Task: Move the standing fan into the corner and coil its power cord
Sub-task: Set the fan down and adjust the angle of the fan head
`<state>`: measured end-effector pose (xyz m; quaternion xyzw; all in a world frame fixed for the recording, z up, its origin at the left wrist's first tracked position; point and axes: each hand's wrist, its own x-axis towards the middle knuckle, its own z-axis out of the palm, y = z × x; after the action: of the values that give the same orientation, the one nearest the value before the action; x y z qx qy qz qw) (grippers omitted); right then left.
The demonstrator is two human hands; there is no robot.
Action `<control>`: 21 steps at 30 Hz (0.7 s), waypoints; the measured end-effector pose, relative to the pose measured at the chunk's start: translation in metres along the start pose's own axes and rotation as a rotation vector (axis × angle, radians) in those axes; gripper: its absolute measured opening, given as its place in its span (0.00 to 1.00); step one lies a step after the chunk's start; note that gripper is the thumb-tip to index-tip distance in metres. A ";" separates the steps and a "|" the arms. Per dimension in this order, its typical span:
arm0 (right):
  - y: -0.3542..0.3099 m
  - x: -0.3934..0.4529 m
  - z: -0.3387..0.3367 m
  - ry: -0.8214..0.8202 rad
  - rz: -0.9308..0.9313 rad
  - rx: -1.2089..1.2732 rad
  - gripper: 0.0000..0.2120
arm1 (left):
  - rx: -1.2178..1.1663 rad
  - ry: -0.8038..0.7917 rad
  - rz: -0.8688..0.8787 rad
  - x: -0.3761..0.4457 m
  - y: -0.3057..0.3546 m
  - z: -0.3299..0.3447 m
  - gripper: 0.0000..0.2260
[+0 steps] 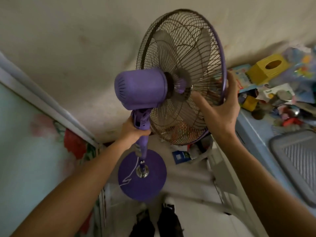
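Observation:
A purple standing fan [141, 88] stands in front of me, its wire cage [181, 53] facing away toward the beige wall. My left hand [132, 130] is closed around the purple neck just under the motor housing. My right hand [220, 108] rests spread on the purple rim of the cage at its right side, thumb against the rear grille. The round purple base [150, 183] is below, on the pale floor. A thin white power cord [130, 175] runs down the pole and across the base to its left edge, where it goes out of sight.
A bed with a floral cover [34, 134] lies along the left. A blue table [253, 130] on the right carries clutter, a yellow tissue box [268, 67] and a grey tray [297, 161]. Bags and a blue box [181, 156] sit on the floor behind the fan. My feet [155, 221] are below.

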<state>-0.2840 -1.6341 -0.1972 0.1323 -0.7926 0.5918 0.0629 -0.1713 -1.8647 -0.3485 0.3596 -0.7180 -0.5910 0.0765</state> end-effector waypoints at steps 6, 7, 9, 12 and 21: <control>0.029 -0.001 0.000 0.018 0.047 -0.041 0.49 | 0.023 -0.042 -0.052 0.025 -0.017 0.032 0.26; 0.033 0.000 0.000 0.026 0.059 -0.046 0.49 | 0.030 -0.044 -0.056 0.029 -0.019 0.038 0.26; 0.043 0.002 0.000 0.032 0.069 -0.045 0.49 | 0.047 -0.056 -0.063 0.037 -0.020 0.047 0.28; 0.059 0.010 -0.001 0.042 0.054 -0.054 0.48 | 0.061 -0.064 -0.068 0.051 -0.026 0.060 0.31; 0.094 -0.001 0.000 0.028 0.052 -0.055 0.44 | 0.046 -0.053 -0.066 0.062 -0.048 0.089 0.28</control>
<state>-0.3101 -1.6092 -0.2842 0.1017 -0.8109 0.5730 0.0621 -0.2441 -1.8336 -0.4375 0.3692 -0.7209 -0.5857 0.0297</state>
